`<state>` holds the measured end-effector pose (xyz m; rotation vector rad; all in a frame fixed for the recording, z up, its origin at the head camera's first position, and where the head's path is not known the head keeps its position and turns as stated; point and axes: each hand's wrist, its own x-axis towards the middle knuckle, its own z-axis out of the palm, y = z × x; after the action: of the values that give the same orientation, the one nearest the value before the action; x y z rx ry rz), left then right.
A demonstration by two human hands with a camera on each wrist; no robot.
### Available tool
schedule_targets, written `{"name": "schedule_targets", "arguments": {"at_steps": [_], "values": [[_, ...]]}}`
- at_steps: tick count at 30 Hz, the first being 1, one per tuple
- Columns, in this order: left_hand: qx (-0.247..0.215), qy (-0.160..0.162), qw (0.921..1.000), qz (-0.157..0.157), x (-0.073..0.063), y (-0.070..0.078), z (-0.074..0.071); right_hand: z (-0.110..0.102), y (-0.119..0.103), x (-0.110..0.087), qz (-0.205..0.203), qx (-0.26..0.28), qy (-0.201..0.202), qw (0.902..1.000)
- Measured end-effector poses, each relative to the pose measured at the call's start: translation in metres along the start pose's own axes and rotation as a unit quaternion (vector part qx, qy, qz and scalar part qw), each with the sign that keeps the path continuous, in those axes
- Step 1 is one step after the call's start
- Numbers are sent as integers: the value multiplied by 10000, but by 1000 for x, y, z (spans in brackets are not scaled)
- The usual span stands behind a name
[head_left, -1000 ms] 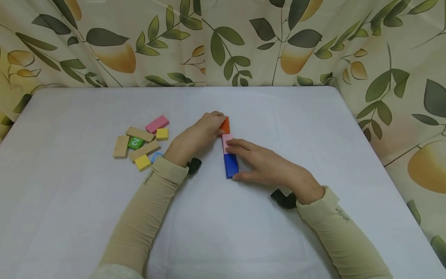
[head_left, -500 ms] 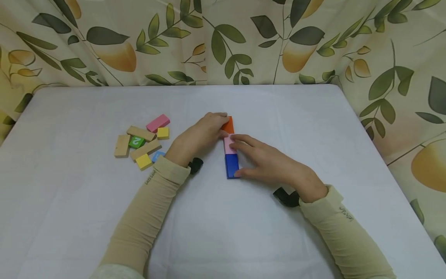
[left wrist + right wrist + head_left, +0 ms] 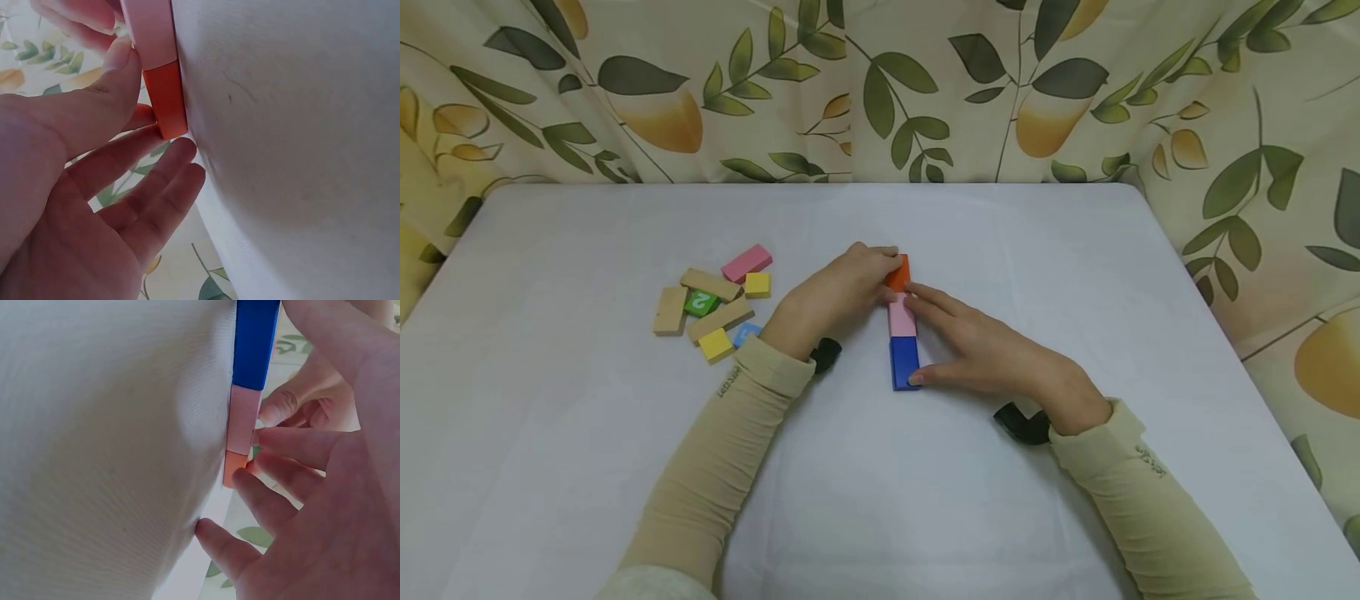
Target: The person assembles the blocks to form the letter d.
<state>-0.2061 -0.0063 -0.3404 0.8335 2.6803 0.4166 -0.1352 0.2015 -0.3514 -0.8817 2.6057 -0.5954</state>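
Three blocks lie end to end in a row in the head view: an orange block point(image 3: 904, 273) farthest, a pink block point(image 3: 902, 318) in the middle, a blue block point(image 3: 905, 363) nearest. My left hand point(image 3: 847, 285) holds the orange block, its index finger toward the far end and its thumb close to the seam with the pink block. From the right, my right hand point(image 3: 981, 346) touches the row with extended fingers; its thumb rests at the blue block's near corner. In the right wrist view its fingertips point(image 3: 245, 481) reach the orange block's side.
Left of my left hand lies a loose cluster: plain wooden blocks point(image 3: 670, 311), a green numbered block point(image 3: 702, 302), yellow blocks point(image 3: 716, 344), a pink block point(image 3: 747, 263) and a partly hidden light-blue block point(image 3: 746, 334). A white cloth covers the table point(image 3: 865, 500); a patterned curtain point(image 3: 970, 92) hangs behind.
The right hand's fingers have shifted farther along the row, from the pink block toward its seam with the orange one. The orange block now lines up straighter with the others.
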Motion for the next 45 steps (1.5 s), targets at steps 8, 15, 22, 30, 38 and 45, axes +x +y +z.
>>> {"name": "schedule_targets", "arguments": {"at_steps": [8, 15, 22, 30, 38, 45], "values": [[-151, -127, 9996, -190, -8, 0, -2, -1, -1, 0, 130, -6, -100, 9999], [162, -254, 9987, -413, -17, -6, -7, 0, -1, 0, 225, -18, -90, 9997], [357, -374, 9958, -758, -26, -12, -19, 0, 2, -3, 282, -73, -118, 9995], [334, 37, 9978, -574, -51, -33, -27, 1, 2, -3, 229, -24, -95, 9997], [269, 293, 9966, -721, -76, -58, -35, 1, 1, -2, 215, -21, -85, 9997], [-23, 629, 9897, -1289, -104, -73, -43, 0, -2, -2, 175, 18, -114, 9998]]}}
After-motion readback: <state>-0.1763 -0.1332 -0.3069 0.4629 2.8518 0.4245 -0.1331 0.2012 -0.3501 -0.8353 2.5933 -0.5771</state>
